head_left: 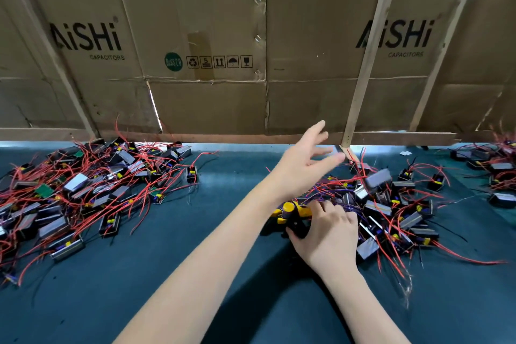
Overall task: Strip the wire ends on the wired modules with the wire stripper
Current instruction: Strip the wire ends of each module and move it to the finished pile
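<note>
Two heaps of small black modules with red and black wires lie on the dark green table: one heap on the left (83, 190), another on the right (391, 209). A yellow and black wire stripper (290, 213) lies at the near edge of the right heap. My right hand (326, 234) rests on it, fingers curled round its black handle. My left hand (304, 162) hovers above the right heap with fingers spread and holds nothing. A module (378, 177) sits tilted just beyond its fingertips.
A wall of flattened cardboard boxes (223, 50) with wooden slats (360, 92) stands along the far edge of the table. More modules (491, 167) lie at the far right. Bare green table surface (217, 204) runs between the two heaps.
</note>
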{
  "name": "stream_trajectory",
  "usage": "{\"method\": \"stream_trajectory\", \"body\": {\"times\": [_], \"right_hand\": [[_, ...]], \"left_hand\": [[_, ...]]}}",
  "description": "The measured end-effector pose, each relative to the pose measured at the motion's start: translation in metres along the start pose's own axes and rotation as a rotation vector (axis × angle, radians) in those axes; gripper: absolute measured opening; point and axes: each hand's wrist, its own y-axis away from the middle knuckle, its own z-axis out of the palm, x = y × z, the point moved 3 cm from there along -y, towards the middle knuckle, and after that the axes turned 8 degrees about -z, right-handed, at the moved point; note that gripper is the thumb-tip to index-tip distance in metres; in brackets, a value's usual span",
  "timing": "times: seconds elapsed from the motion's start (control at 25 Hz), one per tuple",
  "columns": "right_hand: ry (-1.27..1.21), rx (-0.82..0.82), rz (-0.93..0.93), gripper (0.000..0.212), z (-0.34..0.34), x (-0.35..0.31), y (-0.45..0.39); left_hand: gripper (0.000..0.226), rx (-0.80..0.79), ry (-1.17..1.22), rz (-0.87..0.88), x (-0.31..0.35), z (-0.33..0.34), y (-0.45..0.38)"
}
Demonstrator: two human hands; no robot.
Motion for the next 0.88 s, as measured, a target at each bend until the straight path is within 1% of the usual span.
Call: {"method": "stream_trajectory", "body": {"times": [0.04, 0.08, 0.16, 0.24, 0.32, 0.36, 0.44, 0.48, 0.52, 0.56, 0.6, 0.64, 0.72, 0.76, 0.84, 0.88], "right_hand": [[0.002, -0.015, 0.007, 0.052, 0.000, 0.001, 0.000], [-0.001, -0.025, 0.011, 0.052, 0.001, 0.002, 0.000], [-0.020, -0.014, 0.015, 0.051, 0.001, 0.003, -0.001], [-0.035, -0.021, 0.007, 0.051, 0.001, 0.001, -0.001], [-0.047, -0.018, -0.008, 0.051, 0.001, 0.000, -0.001], [-0.055, -0.015, -0.011, 0.051, 0.001, -0.001, -0.001], [-0.068, -0.034, -0.009, 0.052, 0.001, -0.002, -0.001], [-0.070, -0.048, -0.007, 0.052, 0.001, -0.003, -0.001], [-0.072, -0.054, -0.006, 0.052, 0.002, -0.003, -0.001], [-0.081, -0.049, -0.005, 0.051, 0.002, -0.003, 0.000], [-0.092, -0.039, -0.003, 0.051, 0.002, -0.003, 0.000], [-0.100, -0.024, -0.003, 0.051, 0.002, -0.002, 0.001], [-0.099, -0.004, -0.002, 0.052, 0.002, -0.001, 0.002], [-0.097, -0.004, -0.002, 0.053, 0.002, -0.001, 0.002], [-0.092, -0.001, -0.002, 0.053, 0.002, 0.000, 0.002], [-0.089, 0.004, -0.005, 0.053, 0.003, 0.000, 0.002]], "left_hand": [[0.068, -0.016, -0.054, -0.017, -0.007, 0.000, 0.004], [0.069, 0.010, -0.103, -0.008, -0.015, -0.007, 0.010], [0.063, 0.138, -0.164, 0.009, -0.038, -0.036, 0.027], [0.054, 0.310, -0.212, -0.050, -0.066, -0.079, 0.047], [0.046, 0.532, -0.302, -0.153, -0.094, -0.127, 0.070], [0.045, 0.654, -0.387, -0.219, -0.108, -0.152, 0.082], [0.046, 0.842, -0.673, -0.406, -0.131, -0.196, 0.105], [0.047, 0.879, -0.832, -0.527, -0.139, -0.213, 0.115], [0.045, 0.859, -0.969, -0.632, -0.145, -0.224, 0.123], [0.040, 0.786, -1.075, -0.689, -0.150, -0.230, 0.128], [0.034, 0.697, -1.148, -0.685, -0.153, -0.231, 0.131], [0.029, 0.633, -1.173, -0.639, -0.154, -0.232, 0.132], [0.024, 0.583, -1.082, -0.535, -0.150, -0.234, 0.132], [0.022, 0.598, -0.998, -0.514, -0.146, -0.239, 0.132], [0.018, 0.690, -0.867, -0.496, -0.141, -0.255, 0.135], [0.018, 0.740, -0.882, -0.502, -0.138, -0.262, 0.137]]}}
